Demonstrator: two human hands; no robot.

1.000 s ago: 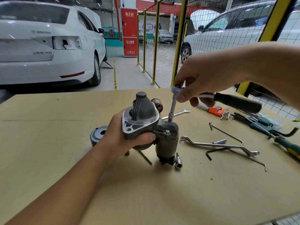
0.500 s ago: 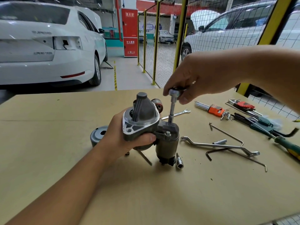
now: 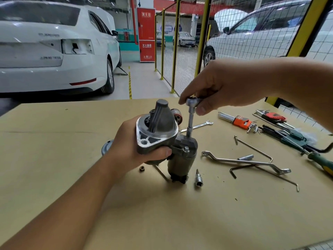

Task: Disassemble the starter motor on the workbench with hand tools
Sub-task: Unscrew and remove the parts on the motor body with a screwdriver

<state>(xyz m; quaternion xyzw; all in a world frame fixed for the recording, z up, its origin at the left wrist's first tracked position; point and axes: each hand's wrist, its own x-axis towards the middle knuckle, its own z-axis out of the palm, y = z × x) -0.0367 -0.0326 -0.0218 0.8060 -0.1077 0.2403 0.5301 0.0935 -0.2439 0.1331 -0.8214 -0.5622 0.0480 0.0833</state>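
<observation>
Your left hand [image 3: 133, 147] curls round the nose housing of the starter motor [image 3: 167, 139], upright at mid-workbench [image 3: 54, 159]. Your right hand's [image 3: 221, 89] fingertips pinch the ratchet head [image 3: 193, 101], its extension standing vertically on the motor's top. Right of the motor: a loose socket [image 3: 198, 179], an offset wrench [image 3: 243, 161], an orange hex-key set [image 3: 239, 120]. Behind, a red cabinet [image 3: 146, 34] reads "119". Open board lies toward you.

matt grey metal starter motor [image 3: 162, 134], shiny ratchet [image 3: 191, 112]

upper left: white car [image 3: 54, 51] sitting on grey floor [image 3: 144, 82] | centre: red cabinet [image 3: 146, 33] standing | right: yellow-framed mesh fence [image 3: 189, 51] running | foreground: tan table [image 3: 54, 159] filling frame
</observation>
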